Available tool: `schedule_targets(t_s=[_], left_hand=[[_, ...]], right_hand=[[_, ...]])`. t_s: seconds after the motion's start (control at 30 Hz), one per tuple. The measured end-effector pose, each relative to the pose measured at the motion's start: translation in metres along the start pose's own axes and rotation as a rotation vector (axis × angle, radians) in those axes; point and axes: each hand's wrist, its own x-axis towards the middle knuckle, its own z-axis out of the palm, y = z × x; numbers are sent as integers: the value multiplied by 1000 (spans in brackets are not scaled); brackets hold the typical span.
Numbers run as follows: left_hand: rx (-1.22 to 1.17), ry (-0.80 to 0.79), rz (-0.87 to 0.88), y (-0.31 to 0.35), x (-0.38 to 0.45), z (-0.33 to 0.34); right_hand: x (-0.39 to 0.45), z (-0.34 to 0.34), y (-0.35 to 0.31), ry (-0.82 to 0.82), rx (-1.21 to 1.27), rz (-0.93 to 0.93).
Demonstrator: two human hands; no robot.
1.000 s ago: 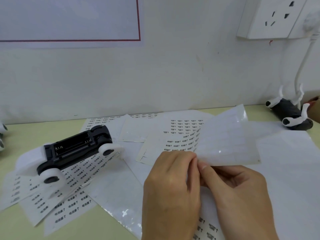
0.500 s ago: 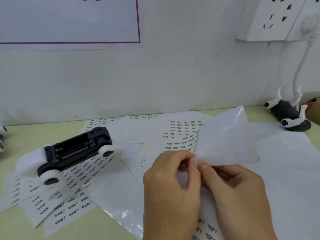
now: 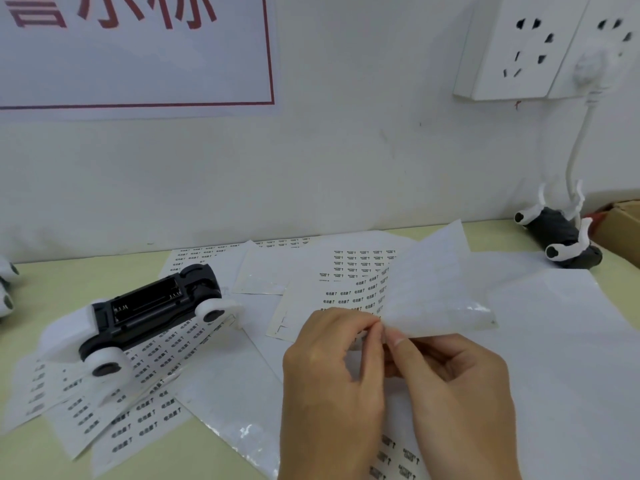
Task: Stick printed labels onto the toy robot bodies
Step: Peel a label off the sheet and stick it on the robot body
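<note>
A black toy robot body (image 3: 152, 306) with white wheel-like joints lies on its back at the left, on sheets of printed labels (image 3: 138, 393). My left hand (image 3: 332, 386) and my right hand (image 3: 457, 393) meet at the table's middle. Both pinch the near corner of a translucent label sheet (image 3: 436, 289), which stands lifted and bent above the table. More printed label sheets (image 3: 360, 268) lie flat behind my hands. A second black and white toy robot body (image 3: 561, 240) lies at the far right by the wall.
White backing sheets (image 3: 568, 341) cover the yellowish table (image 3: 62, 278) at the right. A cardboard box (image 3: 623, 226) sits at the far right edge. A white cable (image 3: 578, 147) hangs from wall sockets (image 3: 519, 53). White toy parts (image 3: 7, 285) show at the left edge.
My fingertips have shifted slightly at the sheet's corner, and the view has tilted up a little. The toy bodies have not moved.
</note>
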Motion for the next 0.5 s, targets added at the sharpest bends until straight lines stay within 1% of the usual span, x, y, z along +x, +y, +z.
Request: schedule_targets(t_s=[0.27,0.33,0.5], left_hand=[[83,-18,9,4,0,-1],[57,-18,-24,5,0,-2],[-39,-22,-168,5,1,0]], right_hand=[[-4,0,-4,-19,-35,-26],[-3,0,-3,-37,-35,-18],[-2,0,-1,-37,-23,-8]])
